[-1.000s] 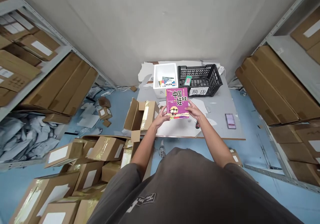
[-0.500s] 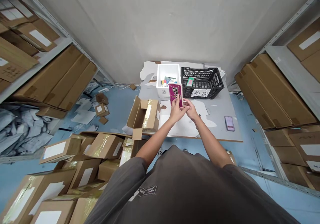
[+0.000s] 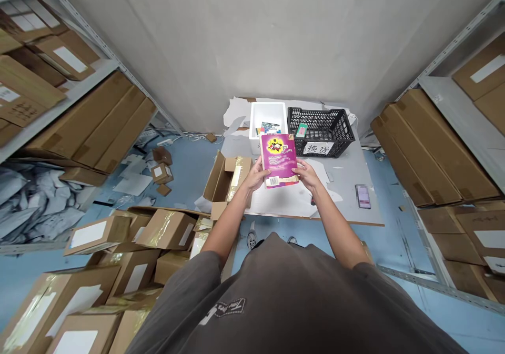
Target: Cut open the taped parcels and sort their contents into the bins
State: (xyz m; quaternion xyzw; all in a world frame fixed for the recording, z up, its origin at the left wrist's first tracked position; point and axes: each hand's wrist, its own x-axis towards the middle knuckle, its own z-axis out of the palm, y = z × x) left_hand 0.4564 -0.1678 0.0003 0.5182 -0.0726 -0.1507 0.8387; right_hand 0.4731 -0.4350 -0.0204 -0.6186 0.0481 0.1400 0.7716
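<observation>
A purple book (image 3: pixel 280 163) is held up over the table, its back cover with a barcode and a yellow cartoon patch facing me. My left hand (image 3: pixel 255 176) grips its left edge, thumb on the cover and fingers behind. On the right edge, my right hand (image 3: pixel 306 175) pinches it the same way. Behind the book stands a white bin (image 3: pixel 269 109) with several small books or cards inside, partly hidden. Beside it is a black plastic crate (image 3: pixel 342 133) with a handwritten label, holding a green card (image 3: pixel 302 130).
On the grey table (image 3: pixel 351 185) lie white paper scraps and a phone (image 3: pixel 363 196). An open cardboard box (image 3: pixel 240 178) stands at its left edge. Stacked cartons (image 3: pixel 134 272) fill the lower left. Shelves with boxes (image 3: pixel 437 143) line both sides.
The purple book has been turned from its front cover to its back cover. My hands have moved apart, from close together on it to its opposite edges.
</observation>
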